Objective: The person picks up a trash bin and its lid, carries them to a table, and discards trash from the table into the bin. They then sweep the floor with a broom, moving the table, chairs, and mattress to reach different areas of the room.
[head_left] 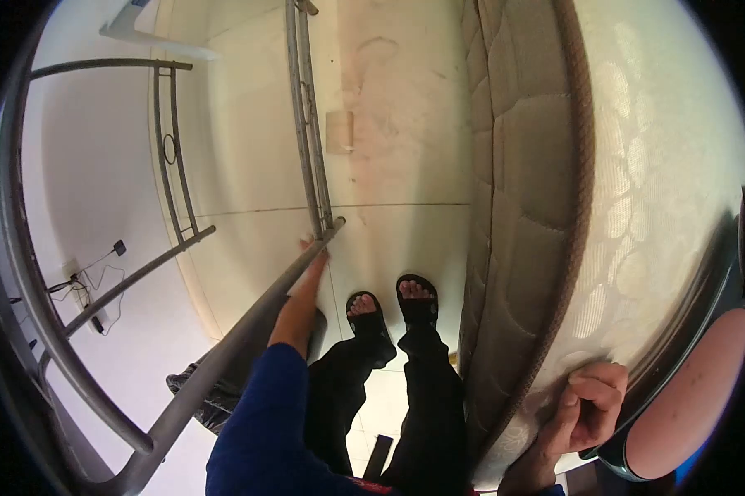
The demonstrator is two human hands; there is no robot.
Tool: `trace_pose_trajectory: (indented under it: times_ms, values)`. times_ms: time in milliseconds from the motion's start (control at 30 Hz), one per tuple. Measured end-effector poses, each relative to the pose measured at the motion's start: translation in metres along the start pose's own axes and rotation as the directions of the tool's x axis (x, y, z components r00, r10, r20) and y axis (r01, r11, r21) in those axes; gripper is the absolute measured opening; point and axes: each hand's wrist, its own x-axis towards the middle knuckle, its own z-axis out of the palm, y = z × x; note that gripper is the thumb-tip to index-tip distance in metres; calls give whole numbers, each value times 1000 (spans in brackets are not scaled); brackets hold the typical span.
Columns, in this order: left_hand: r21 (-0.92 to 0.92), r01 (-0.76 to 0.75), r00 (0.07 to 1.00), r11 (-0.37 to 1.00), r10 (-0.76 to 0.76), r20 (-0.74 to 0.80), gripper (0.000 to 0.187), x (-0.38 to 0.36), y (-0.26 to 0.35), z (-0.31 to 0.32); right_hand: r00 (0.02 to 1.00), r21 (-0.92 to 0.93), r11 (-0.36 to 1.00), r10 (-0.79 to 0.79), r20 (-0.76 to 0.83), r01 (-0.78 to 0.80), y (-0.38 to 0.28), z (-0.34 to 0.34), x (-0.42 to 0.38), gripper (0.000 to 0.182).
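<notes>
My left hand (316, 250) is at the lower end of a grey metal bed frame (257, 302), closed around its tube, with most of its fingers hidden behind the metal. A blue sleeve covers that upper arm. To my right stands a thick mattress (530, 207) with a brown quilted side, brown piping and a pale patterned face. My right hand (587, 409) rests against the pale face near its lower end. Its fingers are curled into a loose fist, thumb bent in, and nothing shows inside it.
My sandalled feet (389, 306) stand on pale floor tiles (397, 178) between frame and mattress. A beige piece (339, 132) lies ahead on the floor. A black plastic bag (203, 397) and cables with a plug (119, 247) are at the left. A rounded pinkish object (687, 397) sits at right.
</notes>
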Motion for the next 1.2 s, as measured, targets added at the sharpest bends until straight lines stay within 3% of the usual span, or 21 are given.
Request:
trace_pose_trajectory:
  times_ms: [33,67,100,133,167,200,267,300,367,533,567,600,667,700,733,867,933,1000,1100,1167,1200]
  values:
    - [513,-341,934,787,221,282,36,-9,-41,29,1000,9,1000,-6,26,6,4,-3,1,10]
    - [524,-585,808,619,501,311,36,-49,-36,57,998,15,1000,-14,54,13,6,-7,2,10]
    - [226,-657,742,720,564,363,39,-62,-35,97,998,38,999,-18,55,16,4,-7,5,10]
    - [164,-741,667,652,684,297,42,-116,77,68,999,36,999,-26,48,24,4,-8,5,10]
    - [135,-657,738,742,596,317,44,-127,141,65,999,34,999,-31,45,29,4,-9,5,10]
    - [234,-720,692,654,704,161,48,-108,177,75,999,33,999,-34,42,32,5,-10,4,10]
    - [563,-584,656,585,749,-97,46,-48,245,77,1000,66,998,-11,19,10,2,-9,2,8]
    - [734,-396,663,551,725,-186,48,-6,253,80,1000,71,997,-25,0,24,1,-8,3,8]
    - [587,-369,746,720,606,-275,49,19,283,52,997,77,994,-70,-13,71,7,-7,5,7]
    - [578,-306,881,757,455,-129,41,48,275,32,996,62,995,-73,-43,75,19,-6,2,5]
    - [657,-319,786,683,578,-219,35,36,267,50,997,41,997,-64,-35,66,21,-7,7,5]
    - [788,-339,734,514,668,-120,31,11,256,59,998,22,998,-61,-26,62,19,-9,12,7]
    - [635,-600,653,486,757,37,26,-31,205,96,987,75,987,-132,-88,139,24,-5,18,8]
    - [478,-572,809,667,555,194,29,-67,186,109,981,104,982,-144,-128,158,29,-5,20,8]
    - [457,-498,867,737,418,272,33,-115,182,107,973,133,975,-156,-169,179,33,-5,20,7]
    - [195,-482,848,854,399,349,33,-268,182,39,978,365,931,82,-192,-6,27,-9,14,12]
    - [-106,-469,865,877,480,145,33,-308,171,-3,979,371,928,43,-198,35,29,-9,17,11]
    - [-183,-364,907,913,392,155,33,-360,172,-71,981,369,928,24,-193,50,25,-10,20,11]
    - [-123,-474,877,872,455,-157,37,-433,172,-195,981,292,953,-26,-191,82,15,-10,22,10]
    - [-163,-300,920,940,240,-310,41,-460,129,-271,984,175,978,-82,-156,109,13,-12,23,9]
    - [-145,-237,864,961,141,-483,44,-464,95,-292,990,140,986,-69,-123,86,4,-15,23,8]
